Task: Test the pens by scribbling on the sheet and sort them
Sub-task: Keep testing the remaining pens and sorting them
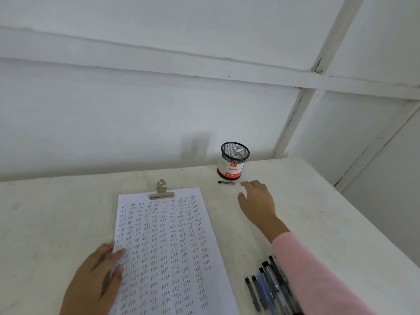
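**Inspection note: both hands open, pens in two places, no pen in either hand**

Left hand [97, 278]: lies flat, fingers straight, fingertips resting on the left edge of the sheet [168, 246]; it grips nothing that can be made out. The sheet runs from this hand forward and to its right; it is covered with rows of small scribbled marks; a metal clip [161, 192] clamps its far edge, well ahead of the left hand.

Right hand [256, 198]: reached forward over the table [56, 212], palm down, fingers loosely spread and holding nothing; it sits to the right of the sheet's far corner, apart from the paper.

Lone pen [226, 182]: short and dark-capped, lying flat on the table just ahead and to the left of the right fingertips; near them but not touching. Mesh pen cup [234, 161]: upright just beyond that pen, red-and-white label facing the person; contents cannot be seen.

Pile of pens [268, 287]: dark and blue barrels lying side by side, close against the inner side of the pink sleeve [306, 280] of the right forearm; between that forearm and the sheet's near right edge.
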